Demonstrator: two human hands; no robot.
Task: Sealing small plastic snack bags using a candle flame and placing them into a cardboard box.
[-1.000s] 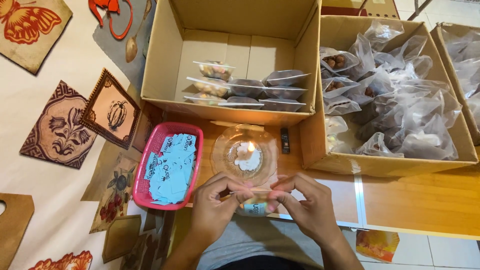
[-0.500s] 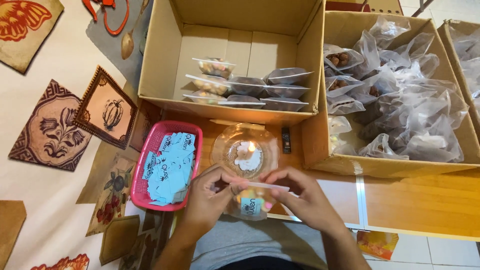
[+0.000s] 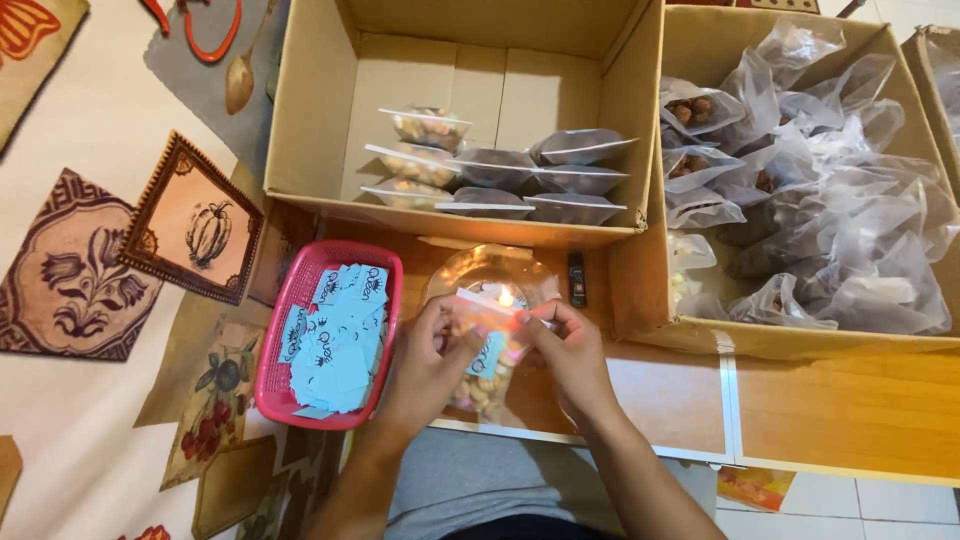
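My left hand and my right hand together hold a small clear plastic bag of nuts and coloured sweets with a light blue label inside. Both pinch its top edge, stretched flat between the fingers, right at the flame of a lit candle. The candle stands in a clear glass dish, partly hidden behind the bag and my fingers. The bag's body hangs down towards me.
A pink basket of blue paper labels sits at my left. A cardboard box behind holds several sealed bags; another box at right is full of open plastic bags. A black lighter lies by the dish.
Both hands have lifted the bag forward and up, from near my lap to the candle flame. Its top edge now sits over the dish.
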